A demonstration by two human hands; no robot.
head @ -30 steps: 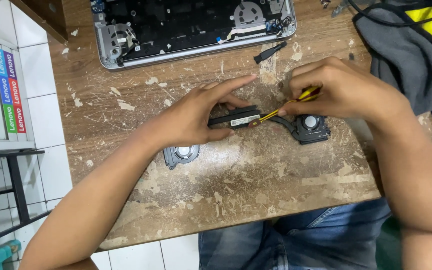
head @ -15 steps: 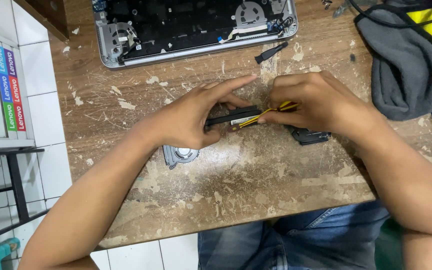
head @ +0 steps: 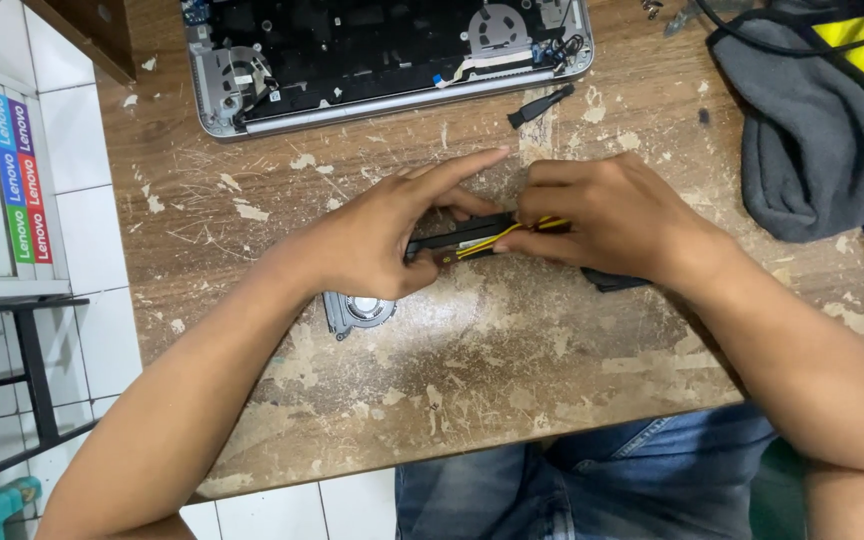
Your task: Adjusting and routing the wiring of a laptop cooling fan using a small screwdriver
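At the far left, past the edge of the worn wooden desk (head: 512, 360), stand white floor tiles and a black metal frame (head: 32, 380). The left hand (head: 377, 240) lies on the desk, its fingers (head: 462, 165) stretched out and parted, the thumb and palm pressing down on the dark cooling assembly (head: 462, 235) that lies flat near the middle of the desk. A round grey fan (head: 357, 310), the left end of that assembly, shows just below this hand. Above, at the desk's far edge, sits an opened laptop base (head: 382, 50) with its insides showing, and a small black plastic piece (head: 540, 104) lies just beside its right corner. The right hand (head: 612, 215) meets the left over the assembly, fingers closed together on a yellow-handled tool (head: 497, 238) whose tip touches the dark bar. A black end of the assembly (head: 612, 282) peeks out under this hand. At the far right lies a grey cloth bag with a yellow stripe (head: 822, 130)
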